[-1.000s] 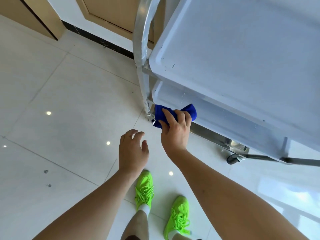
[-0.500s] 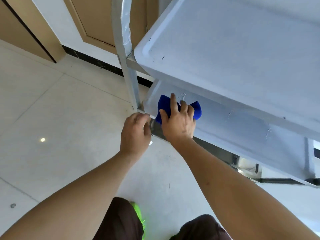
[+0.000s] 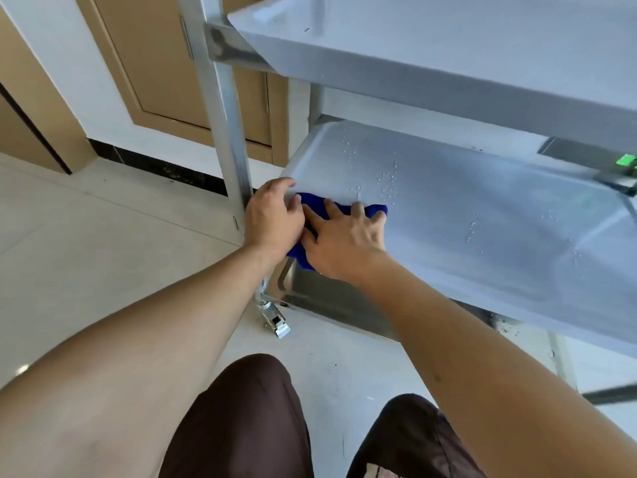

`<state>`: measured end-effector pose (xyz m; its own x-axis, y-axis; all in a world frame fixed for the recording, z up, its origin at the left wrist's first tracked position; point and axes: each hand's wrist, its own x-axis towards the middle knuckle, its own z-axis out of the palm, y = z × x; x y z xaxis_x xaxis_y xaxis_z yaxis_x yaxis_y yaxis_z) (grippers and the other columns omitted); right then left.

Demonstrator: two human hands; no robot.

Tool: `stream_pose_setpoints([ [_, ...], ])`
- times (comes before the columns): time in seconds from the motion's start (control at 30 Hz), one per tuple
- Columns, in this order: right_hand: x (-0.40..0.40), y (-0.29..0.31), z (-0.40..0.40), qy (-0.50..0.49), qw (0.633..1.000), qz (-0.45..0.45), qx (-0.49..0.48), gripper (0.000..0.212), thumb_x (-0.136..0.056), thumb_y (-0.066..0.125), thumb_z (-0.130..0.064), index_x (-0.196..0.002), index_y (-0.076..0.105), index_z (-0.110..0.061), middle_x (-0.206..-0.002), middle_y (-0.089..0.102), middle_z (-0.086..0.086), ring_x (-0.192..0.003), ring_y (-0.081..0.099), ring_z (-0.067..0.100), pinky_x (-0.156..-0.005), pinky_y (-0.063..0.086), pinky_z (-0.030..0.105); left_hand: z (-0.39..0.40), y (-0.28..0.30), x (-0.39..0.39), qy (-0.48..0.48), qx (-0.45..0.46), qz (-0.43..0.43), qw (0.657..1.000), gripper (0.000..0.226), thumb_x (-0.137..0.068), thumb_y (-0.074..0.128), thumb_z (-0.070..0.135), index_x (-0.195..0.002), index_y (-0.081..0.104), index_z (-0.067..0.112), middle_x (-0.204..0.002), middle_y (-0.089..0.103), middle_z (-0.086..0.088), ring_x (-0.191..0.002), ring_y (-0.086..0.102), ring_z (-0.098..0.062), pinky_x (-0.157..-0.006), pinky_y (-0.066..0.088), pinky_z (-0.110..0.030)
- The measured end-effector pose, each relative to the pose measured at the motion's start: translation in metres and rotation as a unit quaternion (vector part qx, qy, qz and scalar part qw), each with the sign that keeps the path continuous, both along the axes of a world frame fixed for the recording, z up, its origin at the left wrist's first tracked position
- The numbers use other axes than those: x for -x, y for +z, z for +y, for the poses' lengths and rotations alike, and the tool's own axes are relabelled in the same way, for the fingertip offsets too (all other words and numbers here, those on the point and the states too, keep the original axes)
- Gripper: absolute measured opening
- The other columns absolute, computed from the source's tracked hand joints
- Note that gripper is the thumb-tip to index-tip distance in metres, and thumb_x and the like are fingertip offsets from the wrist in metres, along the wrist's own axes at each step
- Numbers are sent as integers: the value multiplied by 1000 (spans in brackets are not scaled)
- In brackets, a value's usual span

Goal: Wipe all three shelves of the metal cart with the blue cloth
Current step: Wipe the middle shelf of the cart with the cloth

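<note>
The metal cart fills the right half of the view. Its top shelf [image 3: 448, 39] is overhead, and the middle shelf [image 3: 482, 215] below it carries water droplets. A blue cloth [image 3: 374, 210] lies at the middle shelf's near left corner. My right hand [image 3: 344, 239] presses flat on the cloth with fingers spread. My left hand [image 3: 272, 215] grips the shelf's corner beside the cart's upright post [image 3: 227, 132] and touches the cloth's left end. The bottom shelf [image 3: 324, 298] shows only as a shiny strip under the middle one.
A caster with a brake [image 3: 274, 317] sits under the post on the pale tiled floor [image 3: 103, 257]. Wooden doors [image 3: 165, 63] and a dark skirting line the wall behind. A green clip [image 3: 625, 162] is at the cart's far right. My knees fill the bottom edge.
The view has dropped lower as I crouch. My left hand moved from open air onto the shelf corner. My right hand slid the cloth onto the middle shelf surface.
</note>
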<state>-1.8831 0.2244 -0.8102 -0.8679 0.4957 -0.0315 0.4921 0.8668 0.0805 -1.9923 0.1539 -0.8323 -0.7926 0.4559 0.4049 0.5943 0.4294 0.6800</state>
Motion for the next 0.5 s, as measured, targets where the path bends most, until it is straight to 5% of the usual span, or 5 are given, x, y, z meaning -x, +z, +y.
stream_pose_setpoints([
  [0.13,-1,-6,1,27,999,17,-22,65,-96,12,-71,-155,16,-43,-160,33,7,-145,23,40,-108,-2,77,-5,4,7,-26,42,-9,999,33,-92,58,20,-123,64,14,-125,66,-3,-115,59,-20,-95,36,-20],
  [0.33,17,-21,31,31,991,24,124,79,-77,7,-85,-151,1,-58,-169,6,-7,-154,-1,28,-118,1,62,9,4,15,-23,51,0,998,33,-93,53,18,-125,63,15,-125,66,-3,-115,59,-20,-95,38,-23],
  [0.5,35,-20,43,7,989,20,146,83,-71,6,-83,-150,-3,-60,-169,-5,-12,-154,-11,25,-118,-6,61,24,7,21,1,65,-30,997,35,-94,50,18,-127,61,16,-127,65,-3,-117,58,-21,-99,42,-30],
])
